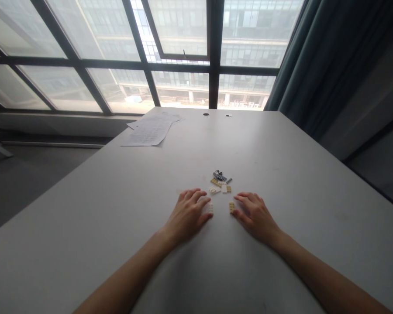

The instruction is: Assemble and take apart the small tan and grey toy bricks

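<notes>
My left hand (191,211) lies low over the table with its fingers apart. Between its thumb and index fingertip is a white studded toy brick plate (211,208), partly covered by the hand. Opposite it, my right hand (253,213) has its fingers spread, the thumb tip at the edge of a tan studded brick plate (231,207). Both plates appear to lie flat, a gap between them. Just beyond the hands is a small loose pile of pieces: dark and grey ones (219,176), tan ones (229,189) and a white one (214,190).
The white table (118,209) stretches toward the window (183,87). Printed sheets of paper (150,131) lie at its far left. Two round cable holes (206,114) sit near the far edge. A dark curtain (301,74) hangs at the right.
</notes>
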Tool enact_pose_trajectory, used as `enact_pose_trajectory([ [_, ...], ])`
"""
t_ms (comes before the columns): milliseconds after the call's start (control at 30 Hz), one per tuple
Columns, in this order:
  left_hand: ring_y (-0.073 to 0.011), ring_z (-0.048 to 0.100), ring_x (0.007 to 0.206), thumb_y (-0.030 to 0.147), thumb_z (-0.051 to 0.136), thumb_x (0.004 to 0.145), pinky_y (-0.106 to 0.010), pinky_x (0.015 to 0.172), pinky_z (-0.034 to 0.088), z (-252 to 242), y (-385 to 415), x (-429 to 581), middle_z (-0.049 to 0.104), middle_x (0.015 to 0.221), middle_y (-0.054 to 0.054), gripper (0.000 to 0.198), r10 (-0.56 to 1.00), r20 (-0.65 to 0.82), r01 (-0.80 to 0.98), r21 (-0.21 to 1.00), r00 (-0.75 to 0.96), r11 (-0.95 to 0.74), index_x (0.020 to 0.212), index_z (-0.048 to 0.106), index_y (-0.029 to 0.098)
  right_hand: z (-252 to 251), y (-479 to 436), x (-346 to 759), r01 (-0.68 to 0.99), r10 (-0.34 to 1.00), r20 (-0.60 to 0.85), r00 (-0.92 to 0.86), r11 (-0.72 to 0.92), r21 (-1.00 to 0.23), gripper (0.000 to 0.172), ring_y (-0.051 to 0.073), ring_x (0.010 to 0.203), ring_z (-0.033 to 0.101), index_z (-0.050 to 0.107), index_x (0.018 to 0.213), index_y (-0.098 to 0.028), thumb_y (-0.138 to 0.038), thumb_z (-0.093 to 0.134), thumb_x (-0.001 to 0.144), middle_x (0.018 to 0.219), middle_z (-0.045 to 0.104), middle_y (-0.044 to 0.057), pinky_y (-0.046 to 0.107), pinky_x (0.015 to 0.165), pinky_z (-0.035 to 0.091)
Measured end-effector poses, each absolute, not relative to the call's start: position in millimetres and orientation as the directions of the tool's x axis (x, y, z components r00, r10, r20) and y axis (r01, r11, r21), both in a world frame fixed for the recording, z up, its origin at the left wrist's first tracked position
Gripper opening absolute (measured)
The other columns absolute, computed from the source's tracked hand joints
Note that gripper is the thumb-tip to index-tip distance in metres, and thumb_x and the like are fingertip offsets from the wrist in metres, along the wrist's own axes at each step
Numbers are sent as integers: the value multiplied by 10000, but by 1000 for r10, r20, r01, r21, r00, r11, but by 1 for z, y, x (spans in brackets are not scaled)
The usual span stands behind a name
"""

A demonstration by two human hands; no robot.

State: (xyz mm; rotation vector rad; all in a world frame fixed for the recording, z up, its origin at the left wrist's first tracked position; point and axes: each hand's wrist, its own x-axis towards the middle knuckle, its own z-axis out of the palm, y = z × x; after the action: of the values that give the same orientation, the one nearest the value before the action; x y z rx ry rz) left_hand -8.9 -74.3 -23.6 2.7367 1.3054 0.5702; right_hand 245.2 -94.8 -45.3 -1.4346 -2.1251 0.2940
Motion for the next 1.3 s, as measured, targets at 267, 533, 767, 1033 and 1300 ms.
enact_pose_trajectory([
  [267,-266,472,1183,342,556,889,-444,992,379,-25,-80,-34,580,1209,-98,293,758,458,760,235,464,-606,1149,563,207,-40,-65,254,697,940,246,-236,341,-631,304,239,1084,573,635,1137,-180,-239,578,844,1178,611,107,391,939,465],
  [533,-280,439,1240,300,554,887,-480,1036,348,-32,-90,-32,570,1246,-115,271,667,519,709,154,535,-688,1138,580,202,-37,-27,242,769,933,245,-263,356,-530,255,222,1027,593,688,1050,-191,-220,642,800,1119,637,85,368,922,462],
  [767,-296,373,1320,334,535,899,-502,1100,258,-29,-95,-28,550,1330,-94,352,613,383,625,111,691,-773,1231,564,220,-41,-24,242,774,920,262,-292,388,-500,114,223,1038,568,692,921,-211,-218,636,822,1060,646,59,383,943,435],
  [1033,-302,334,1357,375,516,912,-529,1125,177,-28,-94,-27,488,1411,-59,427,637,298,628,138,711,-766,1323,500,262,-24,-57,234,713,864,389,-320,490,-501,118,229,1032,560,658,965,-219,-217,630,850,1044,639,62,386,934,441],
  [1300,-304,349,1345,395,502,916,-529,1113,187,-30,-93,-28,504,1399,-43,348,638,288,624,153,714,-767,1234,577,273,-23,-83,208,729,826,319,-465,562,-391,154,236,1061,524,670,978,-219,-238,681,825,1106,629,70,399,928,413],
])
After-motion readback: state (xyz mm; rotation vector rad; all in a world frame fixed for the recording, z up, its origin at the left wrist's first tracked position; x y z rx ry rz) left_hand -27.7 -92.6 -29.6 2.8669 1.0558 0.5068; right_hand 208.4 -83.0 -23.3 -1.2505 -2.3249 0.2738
